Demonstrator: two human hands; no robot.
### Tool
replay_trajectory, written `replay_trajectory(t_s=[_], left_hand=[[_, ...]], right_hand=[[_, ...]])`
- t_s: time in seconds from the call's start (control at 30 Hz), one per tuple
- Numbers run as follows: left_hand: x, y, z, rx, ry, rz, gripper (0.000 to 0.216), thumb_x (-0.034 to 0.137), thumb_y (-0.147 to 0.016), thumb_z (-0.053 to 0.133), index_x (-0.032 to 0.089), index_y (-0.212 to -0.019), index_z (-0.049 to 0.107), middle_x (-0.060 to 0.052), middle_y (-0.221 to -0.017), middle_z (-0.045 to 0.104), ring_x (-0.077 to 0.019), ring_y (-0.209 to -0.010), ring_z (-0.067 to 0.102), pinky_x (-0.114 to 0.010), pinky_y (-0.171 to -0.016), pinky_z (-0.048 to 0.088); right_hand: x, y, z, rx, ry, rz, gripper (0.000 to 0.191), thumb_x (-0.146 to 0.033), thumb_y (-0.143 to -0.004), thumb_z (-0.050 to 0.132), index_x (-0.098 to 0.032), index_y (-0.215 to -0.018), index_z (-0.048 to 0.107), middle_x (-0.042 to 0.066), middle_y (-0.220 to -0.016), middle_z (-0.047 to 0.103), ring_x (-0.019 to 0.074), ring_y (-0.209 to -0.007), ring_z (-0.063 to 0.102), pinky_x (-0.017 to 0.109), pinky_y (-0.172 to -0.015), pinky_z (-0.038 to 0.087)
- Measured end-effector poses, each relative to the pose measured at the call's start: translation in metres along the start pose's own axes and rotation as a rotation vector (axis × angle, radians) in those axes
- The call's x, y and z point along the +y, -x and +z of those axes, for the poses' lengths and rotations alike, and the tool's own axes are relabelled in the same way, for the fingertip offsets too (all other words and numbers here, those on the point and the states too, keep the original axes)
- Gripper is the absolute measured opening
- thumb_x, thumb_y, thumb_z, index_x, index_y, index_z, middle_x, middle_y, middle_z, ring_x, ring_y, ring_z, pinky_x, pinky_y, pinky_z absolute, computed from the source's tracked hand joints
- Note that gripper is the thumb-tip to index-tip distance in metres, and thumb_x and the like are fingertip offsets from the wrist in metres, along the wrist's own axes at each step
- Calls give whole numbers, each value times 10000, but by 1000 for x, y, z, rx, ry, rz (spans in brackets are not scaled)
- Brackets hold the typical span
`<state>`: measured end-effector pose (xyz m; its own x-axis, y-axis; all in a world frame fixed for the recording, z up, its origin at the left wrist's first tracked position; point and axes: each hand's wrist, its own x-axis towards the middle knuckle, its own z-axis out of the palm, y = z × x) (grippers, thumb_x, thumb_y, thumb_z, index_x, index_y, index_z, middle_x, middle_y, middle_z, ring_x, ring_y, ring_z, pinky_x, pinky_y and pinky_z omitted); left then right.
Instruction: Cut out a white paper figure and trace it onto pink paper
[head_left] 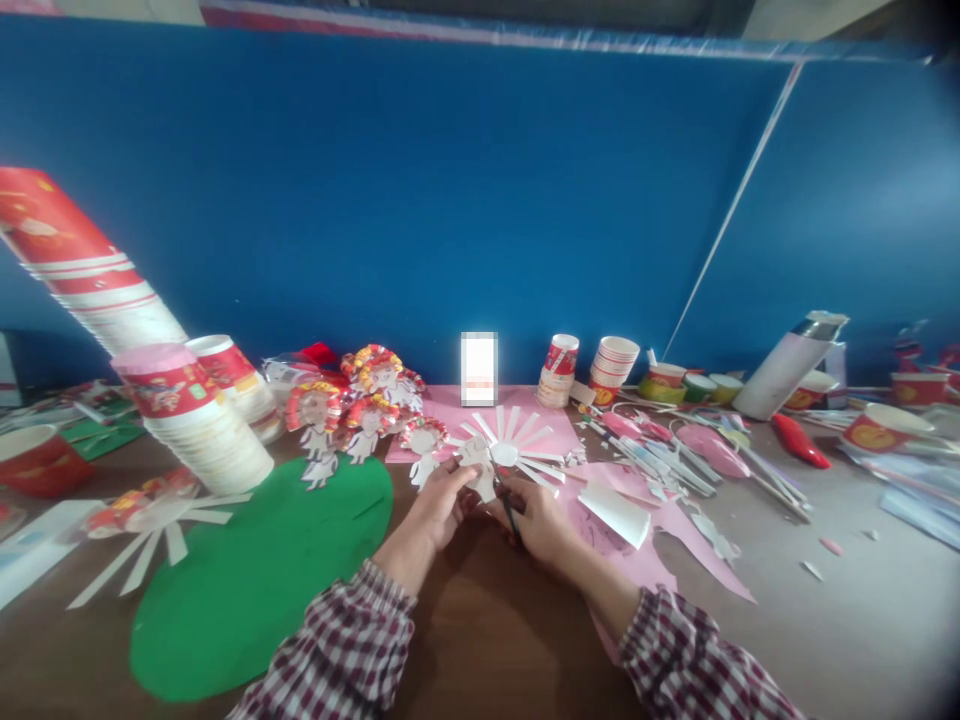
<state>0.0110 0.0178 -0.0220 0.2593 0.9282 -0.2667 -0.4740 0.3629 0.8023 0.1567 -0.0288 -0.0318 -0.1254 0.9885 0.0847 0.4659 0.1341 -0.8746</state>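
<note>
My left hand [444, 497] pinches a white paper cut-out [477, 462] shaped like a small figure, low over the middle of the table. Closed around dark-handled scissors [511, 515], my right hand [541, 520] is right beside it; the blades are mostly hidden at the paper's lower edge. Just behind the cut-out lies a white paper cup cut into spread strips [505, 455]. Several finished-looking paper figures with red and yellow curled rims [367, 420] lie to the left of my hands.
On the left, a green paper oval [277, 570] lies near tall leaning stacks of paper cups [202, 430]. Pink paper [626, 550], a white curved piece [615, 515], pens [667, 460] and a red object [801, 441] are on the right. Behind stands a blue partition [450, 200].
</note>
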Motion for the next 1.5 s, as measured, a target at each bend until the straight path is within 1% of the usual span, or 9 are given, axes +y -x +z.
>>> replay_trajectory(t_s=[0.13,0.3,0.43,0.6,0.8,0.97,1.07,1.17,1.5], left_hand=[[3,-1,-1,25,-6,30,183,127,-627,671,146,-791,592,4,-642,636,-67,-478,553,-150,-419,404],[5,-3,-2,-48,-50,63,192,172,-632,668,147,-808,595,-2,-656,635,-98,-536,579,-190,-474,442],[8,-2,-1,-61,-100,85,221,199,-620,674,142,-818,596,1,-652,625,-110,-536,566,-223,-489,445],[11,-1,-1,-14,-145,93,199,206,-583,698,136,-727,579,35,-544,554,-70,-435,475,-189,-417,361],[13,-1,-4,-35,-170,88,158,194,-582,696,123,-675,591,18,-558,568,-71,-459,491,-189,-437,366],[19,-2,-5,79,-72,90,143,145,-590,680,131,-720,622,4,-646,608,-89,-584,562,-202,-545,458],[21,-5,-9,124,-64,82,156,139,-581,707,124,-718,635,-4,-644,608,-72,-574,552,-164,-515,434],[20,-7,-11,99,-70,94,145,149,-582,726,122,-691,635,9,-603,585,-51,-537,528,-137,-484,404],[24,-6,-12,62,-79,66,84,110,-595,699,99,-621,620,-16,-580,584,-49,-496,510,-140,-449,388]], right_hand=[[5,-2,0,-104,-227,79,254,-439,-822,520,-188,-816,557,-36,-525,506,93,-408,471,186,-384,354],[2,-2,-2,-122,-290,71,271,-448,-825,526,-183,-774,546,-42,-510,490,78,-394,455,174,-383,360],[0,-2,-3,-122,-291,83,277,-454,-816,537,-181,-774,549,-44,-508,490,75,-386,447,171,-374,347],[-3,-2,-5,-123,-274,89,286,-463,-808,537,-179,-775,549,-45,-512,486,76,-393,452,174,-385,356],[-5,-2,-9,-122,-230,97,287,-467,-808,531,-183,-776,559,-40,-523,503,81,-399,465,177,-385,355],[1,-2,-5,-145,-204,99,301,-492,-787,551,-194,-822,571,-41,-522,499,92,-407,476,181,-383,354],[1,-1,-4,-192,-186,70,311,-481,-795,547,-182,-861,598,-42,-521,496,89,-409,473,183,-399,364],[-1,0,-6,-231,-176,47,332,-488,-797,549,-174,-881,615,-43,-512,495,87,-414,471,184,-410,373],[-5,-1,-8,-210,-209,93,370,-508,-788,547,-154,-860,623,-42,-470,492,78,-373,449,170,-366,332]])
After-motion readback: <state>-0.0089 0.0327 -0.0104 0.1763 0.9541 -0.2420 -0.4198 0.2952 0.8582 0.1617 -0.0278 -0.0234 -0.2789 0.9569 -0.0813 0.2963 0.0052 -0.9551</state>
